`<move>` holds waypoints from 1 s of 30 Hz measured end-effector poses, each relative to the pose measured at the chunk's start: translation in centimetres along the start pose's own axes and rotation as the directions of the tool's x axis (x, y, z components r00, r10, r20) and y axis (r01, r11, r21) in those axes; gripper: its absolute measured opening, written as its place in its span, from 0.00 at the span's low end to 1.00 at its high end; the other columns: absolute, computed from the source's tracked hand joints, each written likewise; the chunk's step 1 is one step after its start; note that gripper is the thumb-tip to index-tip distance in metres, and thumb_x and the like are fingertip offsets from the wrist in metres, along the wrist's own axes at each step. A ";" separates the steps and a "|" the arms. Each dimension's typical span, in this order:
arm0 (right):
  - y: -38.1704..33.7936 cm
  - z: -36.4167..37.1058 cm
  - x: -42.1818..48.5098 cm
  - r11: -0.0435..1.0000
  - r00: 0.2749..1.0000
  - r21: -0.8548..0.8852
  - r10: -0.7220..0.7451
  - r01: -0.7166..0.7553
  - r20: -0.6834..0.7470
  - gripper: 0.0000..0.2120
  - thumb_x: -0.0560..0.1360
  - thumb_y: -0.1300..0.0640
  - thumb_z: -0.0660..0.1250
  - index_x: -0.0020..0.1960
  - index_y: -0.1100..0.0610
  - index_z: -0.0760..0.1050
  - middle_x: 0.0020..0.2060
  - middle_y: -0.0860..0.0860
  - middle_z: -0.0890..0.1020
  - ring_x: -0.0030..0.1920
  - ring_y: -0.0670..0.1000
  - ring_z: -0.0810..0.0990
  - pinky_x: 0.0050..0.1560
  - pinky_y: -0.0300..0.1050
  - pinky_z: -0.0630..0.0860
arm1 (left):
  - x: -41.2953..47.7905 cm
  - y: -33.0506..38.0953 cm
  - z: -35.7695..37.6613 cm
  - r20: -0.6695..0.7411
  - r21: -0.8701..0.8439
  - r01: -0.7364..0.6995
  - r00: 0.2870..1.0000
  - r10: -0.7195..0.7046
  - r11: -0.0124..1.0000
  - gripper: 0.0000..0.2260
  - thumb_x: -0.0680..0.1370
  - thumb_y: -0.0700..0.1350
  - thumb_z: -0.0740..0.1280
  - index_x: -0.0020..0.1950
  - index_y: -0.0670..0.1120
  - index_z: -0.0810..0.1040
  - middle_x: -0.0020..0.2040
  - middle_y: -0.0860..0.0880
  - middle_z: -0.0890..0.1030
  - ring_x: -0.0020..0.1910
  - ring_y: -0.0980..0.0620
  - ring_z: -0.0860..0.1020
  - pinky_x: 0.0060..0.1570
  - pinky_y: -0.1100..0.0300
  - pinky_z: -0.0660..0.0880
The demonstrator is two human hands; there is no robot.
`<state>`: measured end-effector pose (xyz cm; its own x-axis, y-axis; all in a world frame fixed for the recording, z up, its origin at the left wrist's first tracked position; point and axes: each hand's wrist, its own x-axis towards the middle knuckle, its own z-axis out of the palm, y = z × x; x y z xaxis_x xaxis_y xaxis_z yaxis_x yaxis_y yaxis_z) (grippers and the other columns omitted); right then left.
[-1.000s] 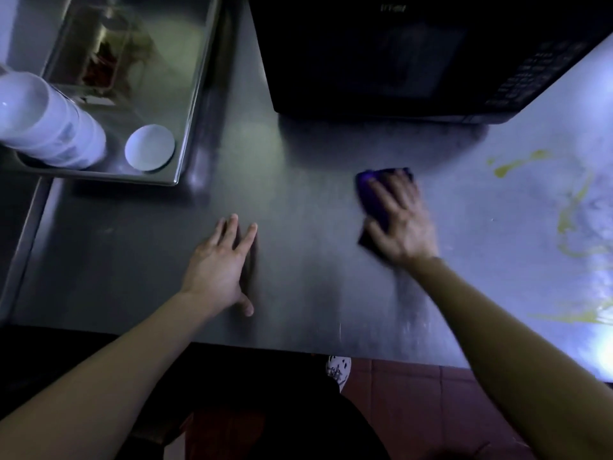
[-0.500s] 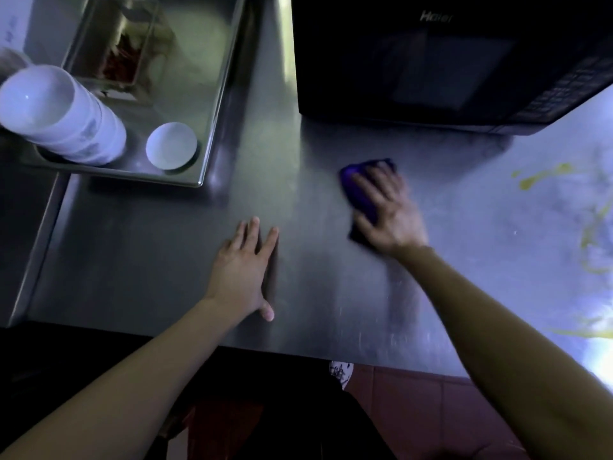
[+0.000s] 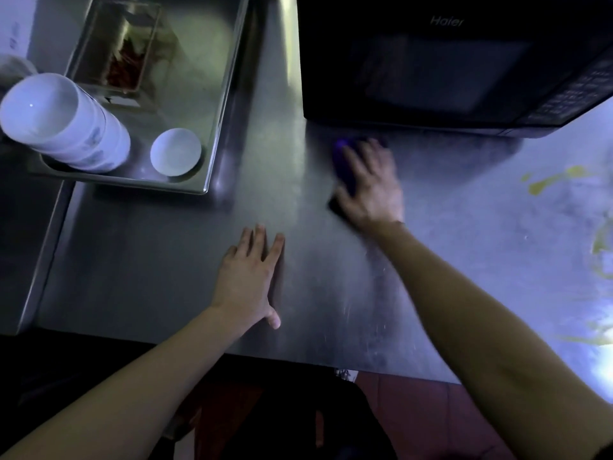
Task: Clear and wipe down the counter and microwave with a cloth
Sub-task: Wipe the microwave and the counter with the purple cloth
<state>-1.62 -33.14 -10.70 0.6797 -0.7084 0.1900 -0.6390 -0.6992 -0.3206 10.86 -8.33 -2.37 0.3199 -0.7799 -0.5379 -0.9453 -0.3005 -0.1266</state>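
In the upper left of the frame, a metal tray (image 3: 139,184) holds a tilted stack of white bowls (image 3: 66,124), a small white dish (image 3: 175,152) and a clear box (image 3: 119,44) with reddish contents. Just below the microwave (image 3: 431,68), the right hand (image 3: 371,187) presses flat, fingers extended, on the purple cloth (image 3: 345,164), while the left hand (image 3: 247,280) lies open, palm down, on the counter (image 3: 149,260) at centre. The cloth is blurred and mostly covered, and the microwave is cut off at the top and right.

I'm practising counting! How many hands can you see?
2. The left hand lies flat on the metal counter, near its front edge. The right hand presses a purple cloth on the counter, just in front of the microwave. No other hand shows.
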 end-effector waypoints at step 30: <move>-4.3 0.2 0.9 0.989 0.980 0.089 -0.127 0.114 0.152 0.35 0.75 0.46 0.64 0.81 0.52 0.69 0.79 0.56 0.70 0.84 0.62 0.59 0.85 0.58 0.51 | 0.1 3.4 -2.7 0.100 0.149 0.128 0.985 -0.144 0.981 0.77 0.53 0.73 0.81 0.86 0.47 0.39 0.86 0.41 0.47 0.85 0.38 0.54 0.78 0.37 0.63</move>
<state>1.87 -30.73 -9.35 0.8019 -0.5912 0.0859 -0.5227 -0.7639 -0.3784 7.88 -10.89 -0.56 0.4444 -0.6695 -0.5951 -0.8954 -0.3127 -0.3169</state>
